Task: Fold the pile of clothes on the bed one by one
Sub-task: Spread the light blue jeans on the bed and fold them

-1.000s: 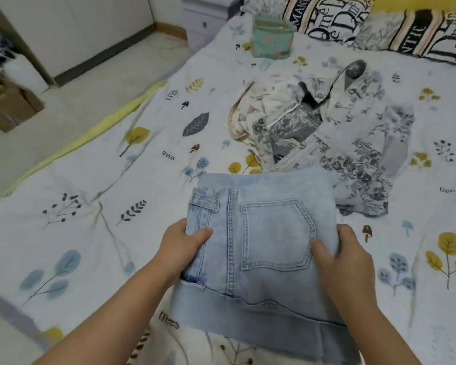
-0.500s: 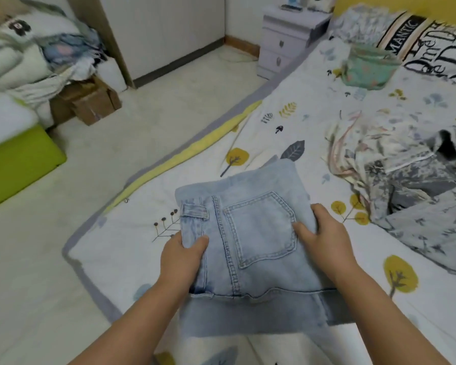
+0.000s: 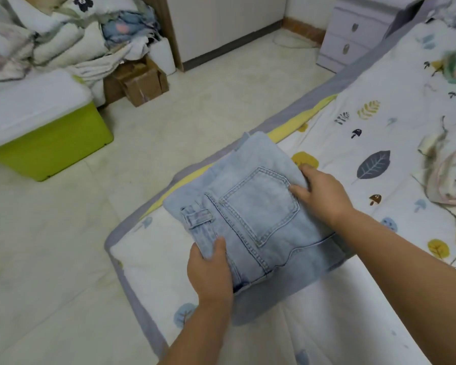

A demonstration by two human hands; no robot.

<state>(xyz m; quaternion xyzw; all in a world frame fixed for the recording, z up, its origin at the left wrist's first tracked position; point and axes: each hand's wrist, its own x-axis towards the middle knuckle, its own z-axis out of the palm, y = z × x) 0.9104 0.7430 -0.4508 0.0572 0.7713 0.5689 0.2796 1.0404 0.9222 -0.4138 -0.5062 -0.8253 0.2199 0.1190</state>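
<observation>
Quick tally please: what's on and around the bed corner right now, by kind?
Folded denim garments: 1, the jeans, gripped by left hand and right hand
Unfolded clothes piles: 1
Storage bins: 1, green
Cardboard boxes: 1
Nightstands: 1
Total: 5

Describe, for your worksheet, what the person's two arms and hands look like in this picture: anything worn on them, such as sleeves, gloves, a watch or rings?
Both arms are bare right up to the bottom edge of the picture; no sleeve shows. The left hand and right hand wear no gloves. No watch, bracelet or ring can be seen on either wrist or on the fingers that show. The fingernails look short and plain.
</observation>
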